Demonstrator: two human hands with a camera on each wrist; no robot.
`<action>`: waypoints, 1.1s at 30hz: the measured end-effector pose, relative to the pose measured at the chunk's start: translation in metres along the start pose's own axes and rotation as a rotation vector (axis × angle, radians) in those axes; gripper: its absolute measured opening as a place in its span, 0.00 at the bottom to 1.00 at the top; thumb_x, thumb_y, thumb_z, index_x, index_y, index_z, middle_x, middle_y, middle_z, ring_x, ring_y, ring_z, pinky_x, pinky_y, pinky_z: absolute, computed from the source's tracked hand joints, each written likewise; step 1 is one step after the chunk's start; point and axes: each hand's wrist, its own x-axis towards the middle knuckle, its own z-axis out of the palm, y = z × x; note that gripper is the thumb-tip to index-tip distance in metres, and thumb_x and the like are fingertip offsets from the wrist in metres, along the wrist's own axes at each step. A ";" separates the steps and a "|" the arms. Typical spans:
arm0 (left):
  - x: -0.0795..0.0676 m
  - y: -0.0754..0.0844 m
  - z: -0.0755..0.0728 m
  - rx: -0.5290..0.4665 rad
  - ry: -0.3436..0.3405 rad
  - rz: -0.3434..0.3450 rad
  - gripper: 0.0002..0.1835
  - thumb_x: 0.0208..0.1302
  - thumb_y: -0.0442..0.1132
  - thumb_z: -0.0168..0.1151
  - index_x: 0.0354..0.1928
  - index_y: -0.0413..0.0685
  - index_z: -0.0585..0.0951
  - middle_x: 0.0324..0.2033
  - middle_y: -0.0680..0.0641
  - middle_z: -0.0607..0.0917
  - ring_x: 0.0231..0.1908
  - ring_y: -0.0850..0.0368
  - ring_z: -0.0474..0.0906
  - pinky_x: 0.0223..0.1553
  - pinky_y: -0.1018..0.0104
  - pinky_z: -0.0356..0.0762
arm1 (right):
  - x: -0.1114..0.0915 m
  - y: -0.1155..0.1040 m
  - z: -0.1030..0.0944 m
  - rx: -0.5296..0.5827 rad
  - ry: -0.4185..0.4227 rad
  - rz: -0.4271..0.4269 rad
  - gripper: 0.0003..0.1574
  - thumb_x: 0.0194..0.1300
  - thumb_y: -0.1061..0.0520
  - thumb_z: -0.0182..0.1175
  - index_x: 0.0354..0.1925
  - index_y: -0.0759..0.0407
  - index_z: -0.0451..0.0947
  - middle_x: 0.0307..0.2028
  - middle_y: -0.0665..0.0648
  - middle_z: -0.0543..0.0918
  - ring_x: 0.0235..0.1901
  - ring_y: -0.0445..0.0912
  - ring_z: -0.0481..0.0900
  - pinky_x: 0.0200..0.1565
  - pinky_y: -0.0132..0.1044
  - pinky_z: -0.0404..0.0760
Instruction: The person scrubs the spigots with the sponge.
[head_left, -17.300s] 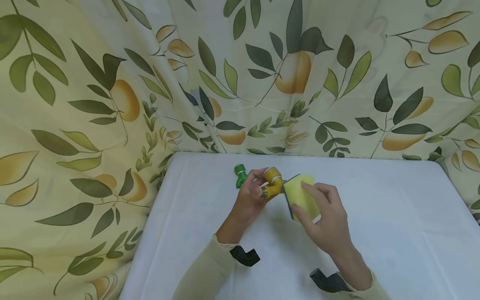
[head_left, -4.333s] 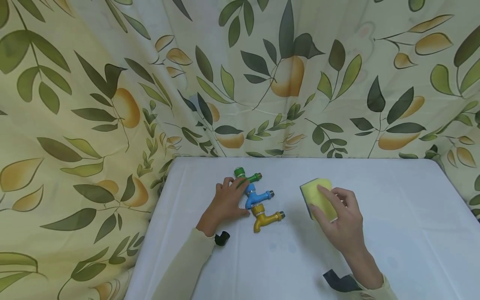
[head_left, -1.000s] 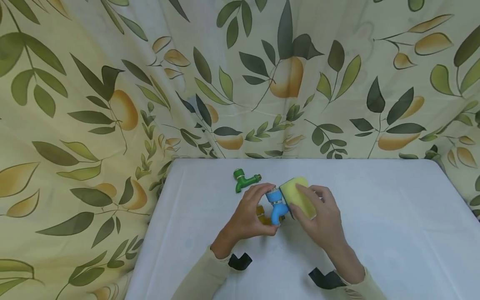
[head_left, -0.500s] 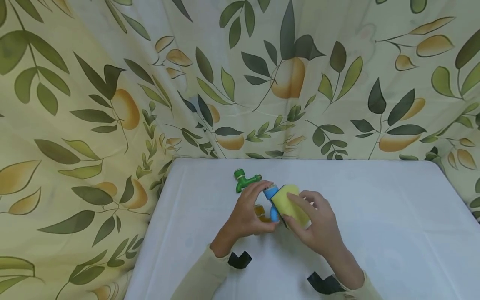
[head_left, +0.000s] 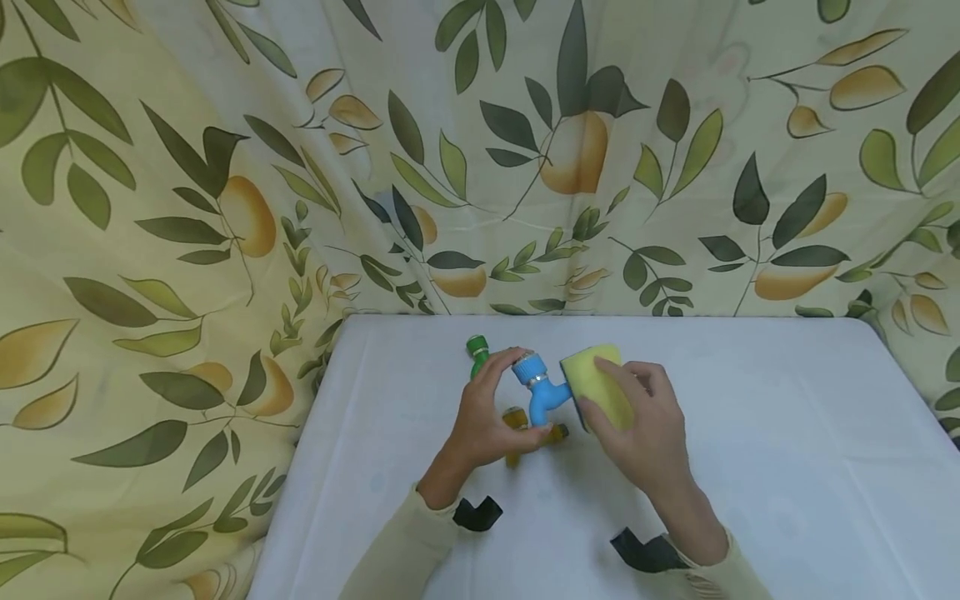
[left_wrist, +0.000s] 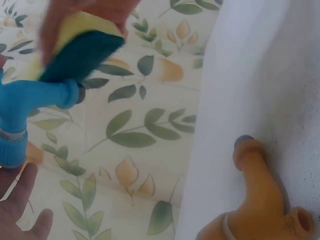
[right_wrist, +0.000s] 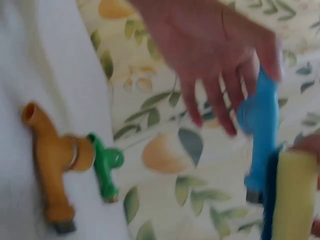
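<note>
A blue plastic tap (head_left: 545, 397) is held off the table in my left hand (head_left: 482, 419), pinched between the fingertips at its cap and the thumb at its spout. My right hand (head_left: 651, 423) grips a sponge (head_left: 600, 383), yellow with a dark green scouring side. In the left wrist view, that green side (left_wrist: 82, 56) lies against the threaded arm of the tap (left_wrist: 37, 95). Under the left hand, a yellow tap (right_wrist: 49, 159) lies on the table, partly hidden in the head view. Behind it lies a green tap (right_wrist: 105, 167), mostly covered by the left hand from above.
White cloth covers the table (head_left: 787, 450). A leaf-and-fruit patterned curtain (head_left: 660, 167) hangs along the back and left edges. Black straps (head_left: 648, 552) sit at both wrists.
Several seconds ago all three taps lay on the table; the blue one has since been picked up. Over the last second the sponge has shifted across it to its threaded arm, and the tap has risen slightly.
</note>
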 end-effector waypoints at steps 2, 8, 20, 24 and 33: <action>0.000 0.000 0.000 -0.017 0.011 -0.002 0.49 0.43 0.41 0.81 0.71 0.47 0.69 0.66 0.44 0.75 0.66 0.49 0.74 0.67 0.45 0.73 | 0.002 -0.003 -0.001 0.025 -0.015 -0.021 0.35 0.49 0.53 0.77 0.58 0.55 0.83 0.46 0.63 0.76 0.41 0.50 0.75 0.35 0.43 0.80; 0.002 -0.001 0.001 -0.017 0.043 0.005 0.50 0.42 0.41 0.81 0.71 0.46 0.69 0.65 0.44 0.76 0.64 0.49 0.75 0.66 0.46 0.74 | 0.006 -0.004 -0.001 0.008 0.003 0.093 0.32 0.54 0.53 0.74 0.58 0.55 0.82 0.46 0.63 0.76 0.41 0.50 0.74 0.35 0.44 0.76; -0.005 -0.005 0.007 -0.008 0.042 0.004 0.48 0.44 0.42 0.80 0.70 0.47 0.70 0.65 0.45 0.76 0.66 0.49 0.74 0.67 0.47 0.74 | -0.002 -0.003 0.002 0.051 -0.039 0.015 0.34 0.50 0.55 0.77 0.57 0.55 0.83 0.45 0.60 0.77 0.39 0.47 0.73 0.33 0.38 0.75; -0.008 -0.005 0.008 0.015 0.032 0.033 0.48 0.42 0.42 0.81 0.70 0.45 0.70 0.65 0.43 0.76 0.65 0.49 0.75 0.67 0.51 0.75 | -0.004 -0.003 0.004 0.038 -0.055 0.061 0.33 0.53 0.54 0.75 0.58 0.54 0.82 0.45 0.59 0.76 0.40 0.46 0.72 0.34 0.39 0.74; -0.007 -0.002 0.007 0.044 -0.049 0.083 0.50 0.41 0.41 0.83 0.70 0.46 0.70 0.65 0.44 0.75 0.65 0.51 0.75 0.67 0.57 0.75 | -0.004 0.000 0.005 0.102 -0.081 -0.035 0.36 0.50 0.57 0.77 0.60 0.54 0.81 0.47 0.58 0.76 0.41 0.45 0.72 0.35 0.35 0.76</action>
